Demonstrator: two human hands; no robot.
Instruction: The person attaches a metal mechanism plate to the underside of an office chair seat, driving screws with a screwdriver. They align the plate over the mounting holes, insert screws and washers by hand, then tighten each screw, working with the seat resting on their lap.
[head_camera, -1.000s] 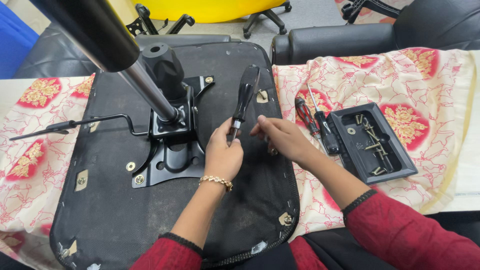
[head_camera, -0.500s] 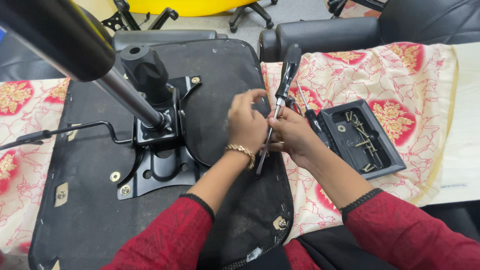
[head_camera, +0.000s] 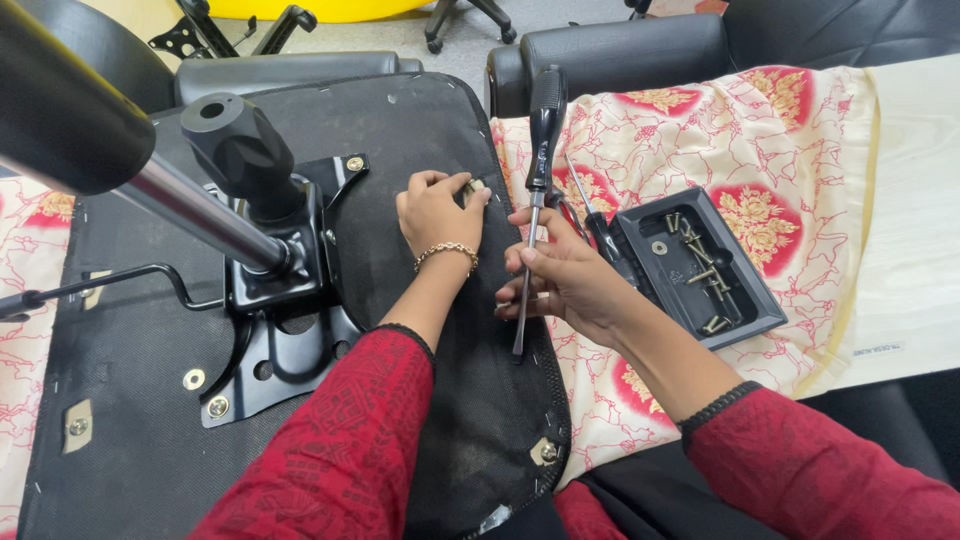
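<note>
Head view: right hand (head_camera: 565, 285) grips a black-handled screwdriver (head_camera: 535, 190) upright beside the seat base (head_camera: 420, 120); left hand (head_camera: 435, 210) pinches a small fitting at its edge, steadying it.

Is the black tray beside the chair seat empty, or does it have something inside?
Not empty. The black tray on the flowered cloth holds several loose screws, scattered across its floor beside the right hand.

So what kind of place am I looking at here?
Probably an office or a chair repair workshop: an upturned chair seat lies on a cloth-covered table, with a tray of screws and chair wheels on the floor.
</note>
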